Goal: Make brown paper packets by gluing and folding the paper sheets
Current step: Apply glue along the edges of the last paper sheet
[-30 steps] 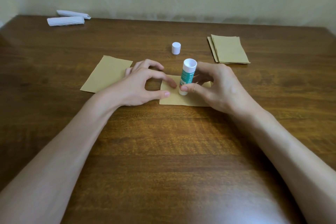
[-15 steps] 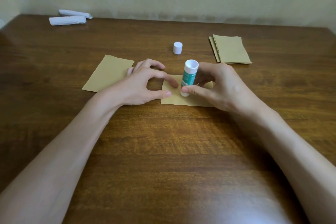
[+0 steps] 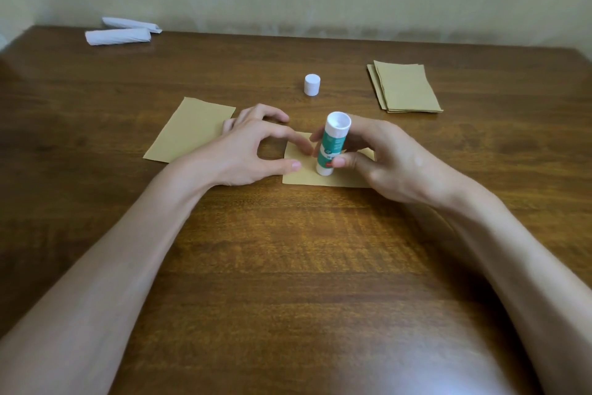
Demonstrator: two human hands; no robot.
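At the far left, back by the wall, two white paper rolls [image 3: 118, 35] are lying on the table [image 3: 288, 266], taking no part in the work. Nearer to us a single brown sheet [image 3: 192, 128] is lying flat, and the outer fingers of our left hand [image 3: 250, 151] are lying at its right edge. That hand is arching with the fingers apart and gripping nothing. Its thumb and forefinger are pressing down on the left part of the sheet we are working on [image 3: 301, 176], pinning it to the wood.

Just right of those fingertips the glue stick [image 3: 333, 144] is standing nearly upright, lower end on that sheet, white end facing up. Its cap [image 3: 312, 84] is standing apart, farther back. Our right hand [image 3: 394, 164] is wrapping thumb and fingers round the stick's barrel. At the far right a stack of brown sheets [image 3: 407, 87] is waiting.

We are reading this as the gluing step, though we cannot tell whether any glue is on the paper yet. The next move is calling for a light, even stroke along the edge, with the left hand holding the sheet flat against sliding or wrinkling. After that we are going to need the stick set aside so both hands can fold.
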